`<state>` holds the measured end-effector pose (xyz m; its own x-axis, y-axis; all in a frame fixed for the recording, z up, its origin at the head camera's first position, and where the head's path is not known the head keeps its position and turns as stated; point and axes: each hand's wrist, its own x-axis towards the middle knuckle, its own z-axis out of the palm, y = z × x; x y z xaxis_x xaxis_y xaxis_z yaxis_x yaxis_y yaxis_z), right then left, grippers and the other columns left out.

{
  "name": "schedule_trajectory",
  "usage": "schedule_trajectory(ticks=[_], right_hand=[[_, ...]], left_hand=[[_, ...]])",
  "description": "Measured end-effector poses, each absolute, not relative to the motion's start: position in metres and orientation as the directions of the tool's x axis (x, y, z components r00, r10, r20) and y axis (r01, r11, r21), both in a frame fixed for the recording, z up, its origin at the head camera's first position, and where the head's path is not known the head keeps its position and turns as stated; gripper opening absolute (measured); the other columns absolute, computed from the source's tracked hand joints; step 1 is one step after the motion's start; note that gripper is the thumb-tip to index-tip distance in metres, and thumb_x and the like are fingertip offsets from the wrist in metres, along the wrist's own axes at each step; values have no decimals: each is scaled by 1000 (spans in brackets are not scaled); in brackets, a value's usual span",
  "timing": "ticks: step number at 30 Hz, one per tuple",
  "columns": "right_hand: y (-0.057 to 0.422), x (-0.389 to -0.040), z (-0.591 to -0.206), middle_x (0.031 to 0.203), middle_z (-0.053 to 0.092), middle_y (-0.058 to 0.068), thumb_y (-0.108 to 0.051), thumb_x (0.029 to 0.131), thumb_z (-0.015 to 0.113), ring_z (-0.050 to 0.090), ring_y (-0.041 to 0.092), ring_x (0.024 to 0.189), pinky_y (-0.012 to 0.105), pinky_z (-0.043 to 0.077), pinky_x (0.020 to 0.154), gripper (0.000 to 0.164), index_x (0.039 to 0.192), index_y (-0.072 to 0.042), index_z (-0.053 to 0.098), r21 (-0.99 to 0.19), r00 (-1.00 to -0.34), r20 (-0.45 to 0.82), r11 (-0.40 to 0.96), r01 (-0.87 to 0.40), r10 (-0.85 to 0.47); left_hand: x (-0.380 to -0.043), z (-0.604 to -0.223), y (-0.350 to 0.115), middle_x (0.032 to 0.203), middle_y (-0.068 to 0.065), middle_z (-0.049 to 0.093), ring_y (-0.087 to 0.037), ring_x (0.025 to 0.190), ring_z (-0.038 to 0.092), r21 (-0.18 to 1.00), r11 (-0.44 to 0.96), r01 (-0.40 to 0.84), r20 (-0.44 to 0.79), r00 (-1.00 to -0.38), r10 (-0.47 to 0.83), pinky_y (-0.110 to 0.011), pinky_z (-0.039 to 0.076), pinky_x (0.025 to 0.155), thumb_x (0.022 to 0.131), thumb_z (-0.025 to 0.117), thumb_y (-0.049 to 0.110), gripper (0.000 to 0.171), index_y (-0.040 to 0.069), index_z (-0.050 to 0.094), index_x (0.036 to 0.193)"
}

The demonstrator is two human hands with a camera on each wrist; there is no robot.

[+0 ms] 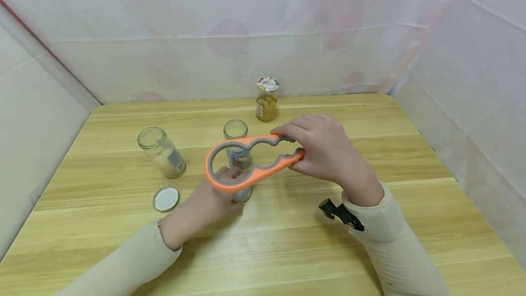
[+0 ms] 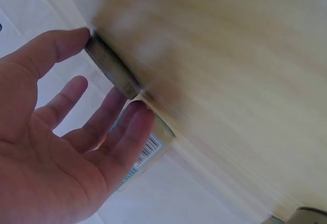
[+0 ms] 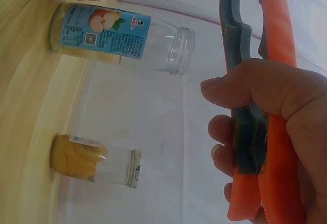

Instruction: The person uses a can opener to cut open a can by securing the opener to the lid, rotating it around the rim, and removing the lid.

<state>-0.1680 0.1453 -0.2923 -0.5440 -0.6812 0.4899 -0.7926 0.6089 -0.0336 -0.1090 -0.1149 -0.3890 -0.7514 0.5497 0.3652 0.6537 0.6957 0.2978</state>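
Note:
My right hand [image 1: 322, 147] grips an orange and grey jar opener [image 1: 265, 176] by its handles, holding it up over the table. The opener's ring overlaps my left hand [image 1: 211, 200] in the head view. Low over the tabletop, the left thumb and fingertips hold a round metal lid [image 2: 113, 68] by its edge. Just beyond that hand stands an uncapped glass jar [image 3: 104, 32] with a blue fruit label and pale contents. To its left is another uncapped jar [image 1: 168, 161], also with pale contents.
A second lid [image 1: 166, 199] lies white side up in front of the left jar. Near the table's back edge stands a capped jar [image 1: 267, 104] of yellow-orange fruit. Pale curtains [image 1: 164, 67] hang behind and beside the wooden table [image 1: 287, 250].

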Motion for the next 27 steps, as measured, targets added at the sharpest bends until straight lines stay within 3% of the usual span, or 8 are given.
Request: schedule_trajectory(ticks=[10, 16, 19, 23, 27], right_hand=[[145, -169, -293, 95, 72, -7, -29, 70, 87, 63, 16, 83, 40, 49, 75, 46, 113, -24, 73, -45, -553, 483, 612, -790, -679], [146, -170, -293, 95, 72, -8, -29, 71, 86, 63, 16, 83, 41, 48, 75, 45, 113, -24, 73, -41, -544, 500, 609, -792, -674], [146, -170, -293, 96, 72, -8, -27, 71, 85, 63, 17, 85, 41, 48, 76, 46, 115, -23, 73, -41, -543, 513, 612, -790, -665], [148, -171, -294, 98, 72, -7, -23, 69, 86, 64, 19, 89, 43, 48, 80, 48, 116, -22, 73, -41, -539, 533, 616, -786, -652], [149, -172, -292, 96, 72, -7, -22, 69, 86, 65, 19, 90, 44, 47, 81, 48, 115, -21, 73, -53, -516, 573, 599, -799, -637]], left_hand=[[-105, -390, -119, 106, -8, 65, -28, 87, 60, 276, 699, 660, 345, -747, 568, -41, 51, 70, 66, 86, 12, 55, 5, 67, 118], [-102, -383, -116, 115, -9, 61, -27, 93, 58, 333, 721, 607, 269, -794, 545, -40, 51, 73, 66, 90, 23, 62, 8, 63, 120], [-101, -376, -113, 126, -9, 60, -29, 101, 57, 379, 732, 566, 241, -824, 513, -43, 52, 79, 71, 89, 29, 68, 10, 61, 130], [-102, -363, -107, 131, -8, 60, -32, 110, 58, 421, 722, 549, 236, -835, 497, -46, 53, 86, 79, 85, 32, 63, 18, 61, 135], [-105, -349, -106, 117, -6, 66, -27, 106, 62, 425, 678, 600, 294, -800, 523, -44, 54, 86, 81, 83, 28, 47, 20, 68, 125]])
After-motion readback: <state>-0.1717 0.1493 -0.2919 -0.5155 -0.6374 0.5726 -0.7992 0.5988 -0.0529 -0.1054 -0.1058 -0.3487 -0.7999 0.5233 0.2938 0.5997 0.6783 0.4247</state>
